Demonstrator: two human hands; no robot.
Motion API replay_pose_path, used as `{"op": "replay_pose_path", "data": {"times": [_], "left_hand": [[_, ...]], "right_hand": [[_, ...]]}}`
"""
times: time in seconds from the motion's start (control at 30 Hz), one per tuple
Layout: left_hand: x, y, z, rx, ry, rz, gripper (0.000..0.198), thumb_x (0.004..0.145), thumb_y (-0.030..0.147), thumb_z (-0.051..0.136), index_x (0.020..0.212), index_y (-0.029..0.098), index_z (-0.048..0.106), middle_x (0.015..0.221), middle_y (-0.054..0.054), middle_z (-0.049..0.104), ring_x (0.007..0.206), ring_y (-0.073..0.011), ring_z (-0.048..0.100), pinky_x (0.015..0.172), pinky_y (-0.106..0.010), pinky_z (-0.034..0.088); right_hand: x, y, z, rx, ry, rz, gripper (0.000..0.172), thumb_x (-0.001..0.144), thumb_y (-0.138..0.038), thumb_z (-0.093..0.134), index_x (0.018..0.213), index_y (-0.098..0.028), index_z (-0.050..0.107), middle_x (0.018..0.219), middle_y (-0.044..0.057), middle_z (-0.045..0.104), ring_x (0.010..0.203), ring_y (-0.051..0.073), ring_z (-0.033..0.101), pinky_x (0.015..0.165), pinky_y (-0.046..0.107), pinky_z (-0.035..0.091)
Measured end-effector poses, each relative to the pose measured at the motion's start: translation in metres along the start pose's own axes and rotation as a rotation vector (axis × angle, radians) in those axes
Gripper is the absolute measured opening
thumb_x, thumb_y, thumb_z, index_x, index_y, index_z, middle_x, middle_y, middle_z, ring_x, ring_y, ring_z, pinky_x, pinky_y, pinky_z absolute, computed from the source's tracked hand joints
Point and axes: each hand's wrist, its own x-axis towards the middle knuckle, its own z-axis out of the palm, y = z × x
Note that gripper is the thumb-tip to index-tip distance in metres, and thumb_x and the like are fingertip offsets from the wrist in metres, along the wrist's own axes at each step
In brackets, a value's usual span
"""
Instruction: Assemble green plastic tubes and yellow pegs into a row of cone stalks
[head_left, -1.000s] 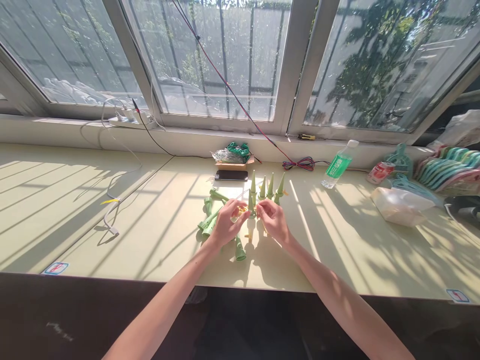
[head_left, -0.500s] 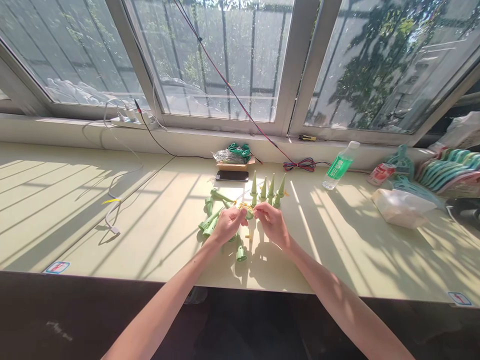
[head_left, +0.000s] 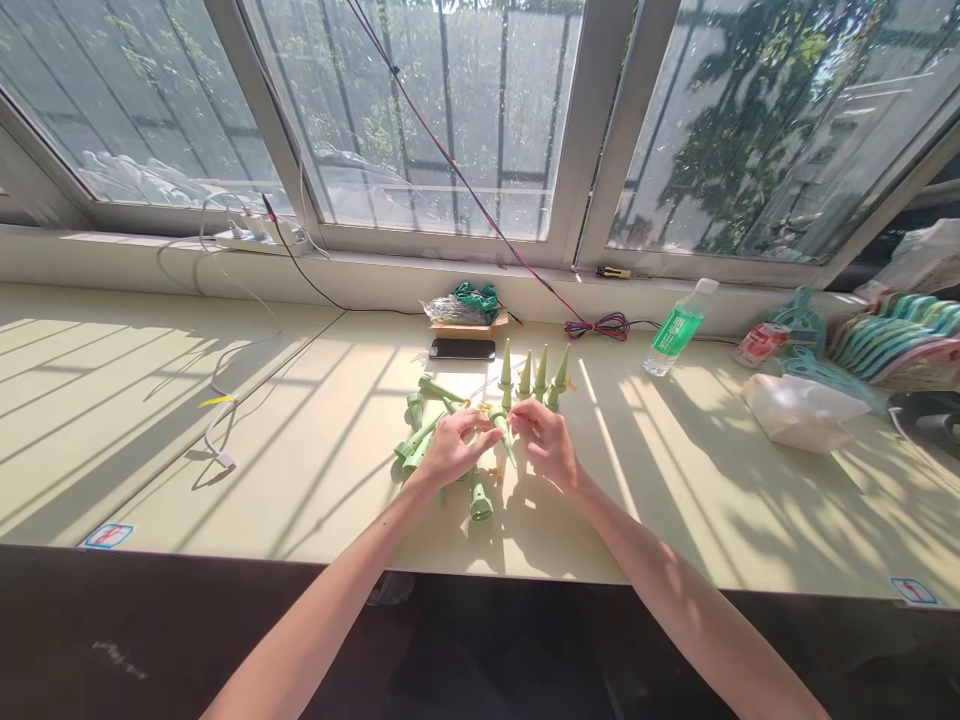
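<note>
My left hand (head_left: 456, 446) holds a green watering spike (head_left: 505, 432) between thumb and fingers, its pointed end tilted down toward me. Close on its right, my right hand (head_left: 546, 440) has its fingertips pinched together at the spike's upper end; whatever they grip is too small to make out. Just behind the hands, several green cone-tipped spikes (head_left: 541, 375) stand upright in a row. More green spikes (head_left: 416, 442) lie in a loose pile around and partly under my left hand. One open-ended green piece (head_left: 481, 505) points toward the table's front edge. Small yellow parts (head_left: 484, 408) show among them.
Behind the spikes are a dark phone (head_left: 462, 349) and a small cardboard box (head_left: 469, 328) with wrapping. To the right stand a water bottle (head_left: 679, 330), a red can (head_left: 761, 345) and a plastic bag (head_left: 799, 412). A white cable (head_left: 220, 440) lies at left.
The spike between my hands has turned so its point now shows, aimed down toward me. The left fingers have straightened somewhat, and the right hand remains close beside it.
</note>
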Motion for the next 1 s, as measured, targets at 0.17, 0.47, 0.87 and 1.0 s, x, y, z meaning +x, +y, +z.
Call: {"op": "replay_pose_path", "data": {"times": [0.17, 0.47, 0.87, 1.0], "left_hand": [[-0.0009, -0.0015, 0.0031, 0.028, 0.09, 0.167, 0.031, 0.086, 0.048, 0.072, 0.089, 0.017, 0.069, 0.087, -0.005, 0.066, 0.074, -0.0178, 0.061, 0.063, -0.029, 0.048], [-0.0038, 0.0016, 0.0042, 0.104, 0.122, 0.197, 0.023, 0.087, 0.037, 0.072, 0.099, 0.019, 0.065, 0.094, -0.005, 0.062, 0.078, -0.0184, 0.059, 0.07, -0.031, 0.05], [-0.0007, 0.0053, 0.0052, -0.118, 0.129, -0.01, 0.043, 0.098, 0.053, 0.049, 0.082, 0.017, 0.066, 0.079, -0.005, 0.065, 0.07, -0.017, 0.058, 0.068, -0.03, 0.048], [-0.0006, 0.006, 0.0045, -0.191, 0.098, -0.051, 0.048, 0.098, 0.057, 0.047, 0.078, 0.017, 0.064, 0.073, -0.004, 0.063, 0.07, -0.0174, 0.06, 0.068, -0.029, 0.049]], "right_hand": [[-0.0005, 0.0018, 0.0009, 0.028, 0.018, 0.053, 0.019, 0.093, -0.037, 0.057, 0.083, -0.021, 0.059, 0.069, -0.001, 0.059, 0.062, 0.014, 0.055, 0.059, 0.027, 0.043], [0.0017, -0.0014, 0.0024, 0.08, 0.013, 0.143, 0.03, 0.091, -0.047, 0.06, 0.077, -0.02, 0.06, 0.064, -0.001, 0.059, 0.058, 0.015, 0.058, 0.057, 0.028, 0.045], [-0.0009, 0.0051, 0.0039, 0.113, 0.059, 0.076, 0.026, 0.096, -0.047, 0.058, 0.089, -0.021, 0.06, 0.074, 0.002, 0.063, 0.069, 0.017, 0.063, 0.065, 0.03, 0.051], [-0.0011, 0.0009, 0.0026, 0.068, 0.025, 0.044, 0.026, 0.097, -0.047, 0.055, 0.093, -0.022, 0.061, 0.078, 0.003, 0.065, 0.072, 0.018, 0.064, 0.069, 0.032, 0.052]]}}
